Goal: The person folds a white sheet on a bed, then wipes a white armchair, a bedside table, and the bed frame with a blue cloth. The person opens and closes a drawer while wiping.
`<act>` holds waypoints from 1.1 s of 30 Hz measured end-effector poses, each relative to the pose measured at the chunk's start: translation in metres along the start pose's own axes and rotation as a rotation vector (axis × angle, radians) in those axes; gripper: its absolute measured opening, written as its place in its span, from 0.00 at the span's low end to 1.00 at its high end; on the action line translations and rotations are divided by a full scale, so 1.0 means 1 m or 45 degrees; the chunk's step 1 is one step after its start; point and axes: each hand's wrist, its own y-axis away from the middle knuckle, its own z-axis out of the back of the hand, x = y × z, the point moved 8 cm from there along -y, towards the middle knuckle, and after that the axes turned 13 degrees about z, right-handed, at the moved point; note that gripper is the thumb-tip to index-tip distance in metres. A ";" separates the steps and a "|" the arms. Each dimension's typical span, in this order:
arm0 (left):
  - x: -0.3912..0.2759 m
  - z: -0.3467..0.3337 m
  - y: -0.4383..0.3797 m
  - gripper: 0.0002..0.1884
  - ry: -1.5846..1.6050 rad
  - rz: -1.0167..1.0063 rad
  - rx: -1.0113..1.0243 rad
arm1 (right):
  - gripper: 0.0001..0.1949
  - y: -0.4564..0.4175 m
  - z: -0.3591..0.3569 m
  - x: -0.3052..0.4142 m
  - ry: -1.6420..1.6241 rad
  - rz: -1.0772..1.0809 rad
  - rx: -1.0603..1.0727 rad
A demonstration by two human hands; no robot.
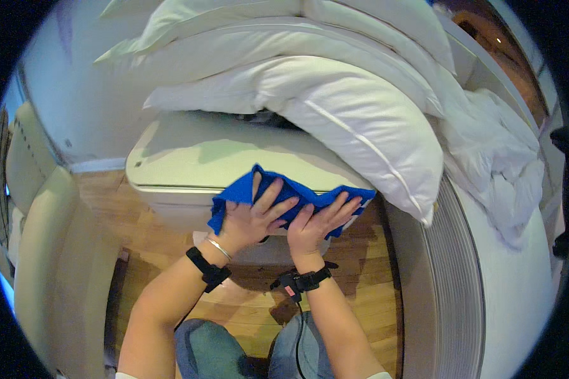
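A blue cloth (239, 192) lies spread and creased over the front edge of a white nightstand (185, 156). My left hand (251, 215) presses on the cloth's left part, fingers spread, with a fold of cloth rising by the fingertips. On its right part rests my right hand (315, 222), the fingers pointing up and to the right along the edge. Both palms face down on the cloth, and neither hand is plainly closed around it. Black straps circle both wrists. Some of the cloth hangs down the nightstand's front.
White pillows (360, 109) lean over the nightstand's back and right side. To the right stand a bed mattress (455, 265) and a bunched white duvet (498, 156). A cream upholstered chair (52, 246) is at the left. Wooden floor (365, 293) shows below; a cable hangs from the right wrist.
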 end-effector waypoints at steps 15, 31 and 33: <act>0.235 0.077 0.092 0.27 0.163 0.531 -0.388 | 0.36 -0.001 -0.098 0.251 -0.012 1.146 0.746; 0.198 -0.016 0.167 0.41 0.989 1.308 -0.391 | 0.38 0.050 -0.105 0.242 0.211 1.505 0.819; 0.208 -0.004 0.150 0.40 1.016 1.335 -0.452 | 0.39 0.046 -0.104 0.242 0.222 1.549 0.860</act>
